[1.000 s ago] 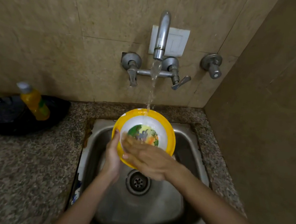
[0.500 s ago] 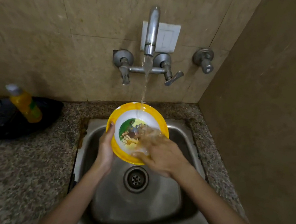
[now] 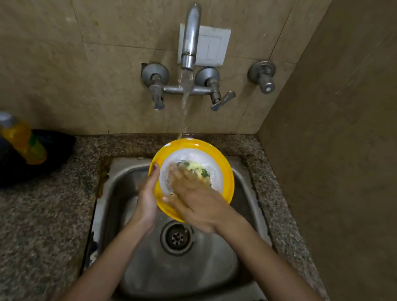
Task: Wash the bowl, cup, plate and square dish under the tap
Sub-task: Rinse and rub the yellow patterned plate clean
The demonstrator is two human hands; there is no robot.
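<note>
1. Head view, the grip: the left hand [image 3: 146,201] grasps the bowl [image 3: 229,179] at its left edge. The thumb lies over the yellow rim; the fingers behind the bowl are hidden.
2. The bowl is held in the air above the sink [image 3: 212,286], tilted so that its white inside faces the camera. A coloured picture shows at its centre.
3. The right hand [image 3: 195,203] is just right of the gripping hand, palm down, and holds nothing. Its fingers [image 3: 179,173] reach flat into the bowl's hollow. They are blurred, so how each one lies cannot be told.
4. Up and away from the grip, the tap [image 3: 191,35] stands out from the tiled wall. Its water stream [image 3: 184,108] falls onto the bowl's far rim.
5. Below the grip and a little to its right, the drain [image 3: 177,237] sits in the sink's floor.
6. Behind the tap is a white switch plate [image 3: 213,47], and to the right of that a round wall valve [image 3: 263,75].
7. Well to the left of the grip, on the speckled counter [image 3: 16,240], a yellow bottle [image 3: 23,140] with a pale cap leans over a black pan [image 3: 1,167].
</note>
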